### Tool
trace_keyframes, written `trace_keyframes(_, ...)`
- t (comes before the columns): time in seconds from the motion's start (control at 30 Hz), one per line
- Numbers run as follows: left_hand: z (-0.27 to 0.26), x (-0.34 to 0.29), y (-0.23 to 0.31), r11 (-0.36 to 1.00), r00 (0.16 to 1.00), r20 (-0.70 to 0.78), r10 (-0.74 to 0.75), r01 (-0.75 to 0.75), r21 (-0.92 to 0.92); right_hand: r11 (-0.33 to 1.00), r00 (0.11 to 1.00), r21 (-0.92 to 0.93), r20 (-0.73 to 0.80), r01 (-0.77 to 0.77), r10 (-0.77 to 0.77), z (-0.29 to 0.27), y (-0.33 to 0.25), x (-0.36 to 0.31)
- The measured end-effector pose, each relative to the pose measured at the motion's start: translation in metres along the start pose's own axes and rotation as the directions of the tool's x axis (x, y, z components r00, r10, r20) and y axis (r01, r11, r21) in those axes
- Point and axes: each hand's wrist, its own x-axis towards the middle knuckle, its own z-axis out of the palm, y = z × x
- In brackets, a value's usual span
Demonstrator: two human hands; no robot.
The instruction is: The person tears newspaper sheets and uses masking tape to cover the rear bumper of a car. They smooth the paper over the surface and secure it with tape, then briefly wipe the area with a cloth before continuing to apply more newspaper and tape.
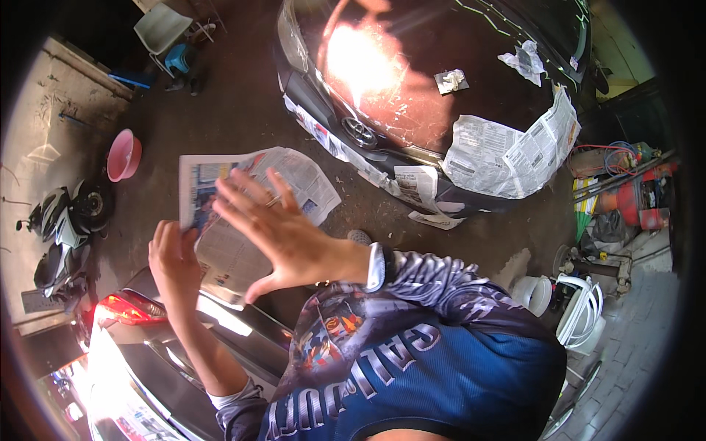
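A newspaper sheet (222, 253) hangs in front of me, printed with text and coloured pictures. My left hand (175, 257) has its fingers curled round the left edge of the paper. Over the front of the sheet is my right hand (283, 231), palm flat and fingers spread; whether it touches the paper I cannot tell. Beyond stands a dark car (309, 103) with a scuffed reddish-brown hood (412, 110). Another piece of newspaper (507, 158) covers the front corner of its hood, and smaller strips cling along the bumper.
Crumpled paper (526, 62) and a small pad with a wad (451, 81) lie on the hood. A second car (154, 331) stands close at lower left. Around are a pink basin (124, 155), a motorcycle (66, 235), a chair (163, 29), a red machine (647, 195) and white buckets (532, 294).
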Motion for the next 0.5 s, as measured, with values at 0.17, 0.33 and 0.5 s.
trace_keyframes(0.17,-0.038,-0.035,0.079,0.992,0.989,0.08,-0.121,0.124,-0.036,0.997,0.996,-0.021,-0.042,0.078,-0.079,0.021,-0.009,0.02)
trace_keyframes(0.33,-0.044,-0.088,0.074,0.945,0.96,0.081,-0.268,0.278,-0.174,0.943,0.932,0.007,0.146,0.333,-0.331,0.007,-0.013,0.033)
trace_keyframes(0.5,-0.017,-0.133,0.049,0.877,0.927,0.044,-0.373,0.368,-0.309,0.968,0.958,0.041,0.143,0.247,-0.25,0.017,-0.014,0.01)
